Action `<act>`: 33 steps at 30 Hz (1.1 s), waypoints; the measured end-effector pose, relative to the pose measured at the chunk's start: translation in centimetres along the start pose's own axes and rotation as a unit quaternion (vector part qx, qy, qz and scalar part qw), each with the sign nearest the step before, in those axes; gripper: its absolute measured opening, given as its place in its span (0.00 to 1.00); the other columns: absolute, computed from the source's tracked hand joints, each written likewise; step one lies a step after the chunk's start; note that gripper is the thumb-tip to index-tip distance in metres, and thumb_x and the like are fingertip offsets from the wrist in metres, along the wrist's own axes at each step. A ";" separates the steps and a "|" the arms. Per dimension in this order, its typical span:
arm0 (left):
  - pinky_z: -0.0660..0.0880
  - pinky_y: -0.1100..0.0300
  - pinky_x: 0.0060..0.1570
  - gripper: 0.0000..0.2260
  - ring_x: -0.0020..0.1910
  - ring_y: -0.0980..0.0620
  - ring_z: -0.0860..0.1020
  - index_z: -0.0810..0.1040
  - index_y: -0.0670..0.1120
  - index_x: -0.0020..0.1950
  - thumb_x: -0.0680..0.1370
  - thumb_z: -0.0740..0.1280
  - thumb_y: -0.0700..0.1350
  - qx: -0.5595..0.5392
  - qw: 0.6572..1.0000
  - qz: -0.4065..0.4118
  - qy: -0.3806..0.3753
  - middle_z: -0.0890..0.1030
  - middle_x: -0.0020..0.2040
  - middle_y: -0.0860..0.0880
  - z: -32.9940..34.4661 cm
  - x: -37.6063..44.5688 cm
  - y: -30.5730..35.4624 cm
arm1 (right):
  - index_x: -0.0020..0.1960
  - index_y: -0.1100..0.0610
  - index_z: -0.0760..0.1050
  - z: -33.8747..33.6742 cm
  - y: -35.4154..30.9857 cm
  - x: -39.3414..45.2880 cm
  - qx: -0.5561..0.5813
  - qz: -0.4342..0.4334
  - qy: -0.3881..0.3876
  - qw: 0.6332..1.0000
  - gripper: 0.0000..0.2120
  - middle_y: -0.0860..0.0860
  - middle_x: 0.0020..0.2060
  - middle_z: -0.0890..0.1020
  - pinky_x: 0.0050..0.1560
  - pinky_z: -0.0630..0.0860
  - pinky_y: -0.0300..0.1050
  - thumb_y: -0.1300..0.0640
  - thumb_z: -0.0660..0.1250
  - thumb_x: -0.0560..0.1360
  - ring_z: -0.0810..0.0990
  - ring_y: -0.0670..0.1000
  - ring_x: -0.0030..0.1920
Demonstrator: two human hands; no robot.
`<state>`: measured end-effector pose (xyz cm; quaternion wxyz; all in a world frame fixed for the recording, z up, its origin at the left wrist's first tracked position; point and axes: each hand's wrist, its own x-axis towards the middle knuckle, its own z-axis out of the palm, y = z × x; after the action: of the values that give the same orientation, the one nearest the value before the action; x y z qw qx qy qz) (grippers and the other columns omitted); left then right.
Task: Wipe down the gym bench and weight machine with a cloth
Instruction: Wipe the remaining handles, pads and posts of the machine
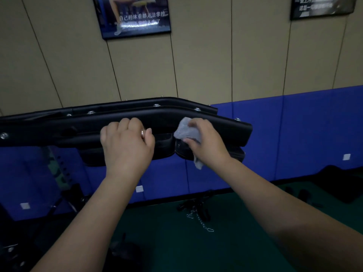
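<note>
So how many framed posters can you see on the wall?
2. One poster hangs upper centre-left, above the black pad being wiped. The second poster is at the upper right corner, cut off by the frame edge. Others may hang out of view.

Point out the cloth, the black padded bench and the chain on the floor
cloth (186,131), head view, on the bunched grey part above the right thumb.
black padded bench (231,128), head view, on its right-end padding.
chain (203,224), head view, on the links over green floor.
</note>
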<state>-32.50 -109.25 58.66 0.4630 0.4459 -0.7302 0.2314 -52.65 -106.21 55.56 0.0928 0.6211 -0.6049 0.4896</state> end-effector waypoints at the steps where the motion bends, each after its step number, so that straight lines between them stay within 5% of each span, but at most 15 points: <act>1: 0.64 0.47 0.51 0.13 0.42 0.42 0.72 0.72 0.45 0.39 0.76 0.58 0.53 -0.001 1.000 0.001 0.000 0.75 0.39 0.46 0.1 0.1 0.0 | 0.67 0.51 0.70 0.5 -0.4 0.5 -0.015 -0.021 -0.013 1.000 0.21 0.50 0.62 0.72 0.57 0.68 0.39 0.53 0.69 0.75 0.73 0.51 0.60; 4: 0.64 0.48 0.50 0.13 0.41 0.43 0.72 0.72 0.46 0.39 0.77 0.58 0.53 -0.002 1.000 0.008 0.005 0.75 0.38 0.47 0.3 0.1 -0.1 | 0.69 0.51 0.70 1.6 -1.2 1.3 -0.176 -0.095 -0.061 0.978 0.22 0.52 0.63 0.73 0.55 0.73 0.50 0.57 0.66 0.76 0.72 0.56 0.59; 6: 0.64 0.49 0.51 0.12 0.42 0.44 0.72 0.72 0.46 0.39 0.77 0.59 0.53 -0.005 1.000 0.007 0.009 0.75 0.38 0.48 0.4 0.1 -0.3 | 0.67 0.51 0.72 1.1 -1.3 1.3 -0.246 -0.140 -0.064 0.957 0.23 0.51 0.61 0.74 0.45 0.71 0.48 0.62 0.67 0.73 0.73 0.56 0.55; 9: 0.64 0.49 0.51 0.13 0.42 0.44 0.72 0.73 0.46 0.40 0.77 0.60 0.53 -0.001 1.000 0.006 0.013 0.76 0.39 0.47 0.4 0.0 -0.4 | 0.57 0.50 0.78 -0.3 -0.7 0.1 -0.247 -0.221 -0.085 0.940 0.24 0.51 0.55 0.76 0.36 0.68 0.47 0.71 0.68 0.66 0.73 0.55 0.48; 12: 0.63 0.49 0.52 0.12 0.43 0.44 0.72 0.74 0.45 0.41 0.78 0.60 0.53 -0.007 1.000 0.012 0.010 0.76 0.40 0.47 0.4 0.1 -0.3 | 0.51 0.49 0.80 -0.6 0.3 -2.3 -0.245 -0.268 -0.159 0.918 0.24 0.51 0.54 0.75 0.38 0.73 0.53 0.73 0.68 0.64 0.72 0.56 0.49; 18: 0.62 0.51 0.52 0.13 0.43 0.44 0.72 0.74 0.45 0.41 0.77 0.59 0.53 -0.010 1.000 0.014 0.013 0.76 0.39 0.48 0.6 0.1 -0.5 | 0.55 0.56 0.79 0.8 -2.2 -2.2 -0.299 -0.162 -0.022 0.940 0.23 0.59 0.51 0.75 0.38 0.68 0.50 0.70 0.69 0.61 0.74 0.60 0.44; 21: 0.63 0.51 0.52 0.14 0.43 0.45 0.72 0.75 0.46 0.43 0.78 0.57 0.55 -0.018 1.000 0.023 -0.002 0.76 0.40 0.48 0.4 0.2 -0.7 | 0.55 0.59 0.79 1.0 -3.6 -2.4 -0.359 -0.170 -0.111 0.911 0.17 0.59 0.58 0.71 0.43 0.69 0.53 0.68 0.67 0.67 0.72 0.61 0.54; 24: 0.66 0.51 0.50 0.18 0.43 0.47 0.74 0.77 0.47 0.47 0.79 0.54 0.58 -0.037 0.997 0.064 -0.028 0.78 0.41 0.49 -0.2 0.6 -1.8 | 0.55 0.49 0.79 -0.1 -2.2 -3.6 -0.267 -0.161 -0.178 0.933 0.19 0.52 0.57 0.69 0.44 0.65 0.49 0.68 0.63 0.71 0.69 0.58 0.56; 27: 0.68 0.53 0.51 0.21 0.44 0.49 0.75 0.78 0.49 0.52 0.78 0.52 0.61 -0.052 0.991 0.106 -0.069 0.78 0.44 0.52 -0.9 1.0 -3.1 | 0.55 0.49 0.78 -0.1 -1.3 -3.5 -0.124 -0.120 -0.060 0.983 0.16 0.53 0.53 0.70 0.42 0.73 0.53 0.66 0.65 0.74 0.71 0.58 0.50; 30: 0.68 0.52 0.52 0.25 0.46 0.48 0.75 0.77 0.49 0.56 0.76 0.54 0.66 -0.022 0.991 0.105 -0.076 0.78 0.46 0.50 -1.2 1.0 -4.6 | 0.60 0.52 0.77 1.3 -1.6 -0.6 -0.065 -0.084 0.049 0.993 0.16 0.56 0.56 0.71 0.51 0.74 0.52 0.64 0.66 0.75 0.72 0.58 0.54; 33: 0.67 0.51 0.53 0.26 0.47 0.47 0.74 0.75 0.49 0.57 0.74 0.54 0.67 0.002 0.993 0.089 -0.080 0.77 0.47 0.50 -1.3 0.8 -6.2 | 0.64 0.55 0.75 3.7 -3.4 2.1 -0.047 -0.094 -0.018 0.994 0.22 0.55 0.60 0.75 0.61 0.69 0.45 0.65 0.69 0.71 0.74 0.57 0.60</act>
<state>-26.64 -111.64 59.49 0.3793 0.3977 -0.8012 0.2367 -48.36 -109.40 56.84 0.1571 0.6790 -0.5674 0.4386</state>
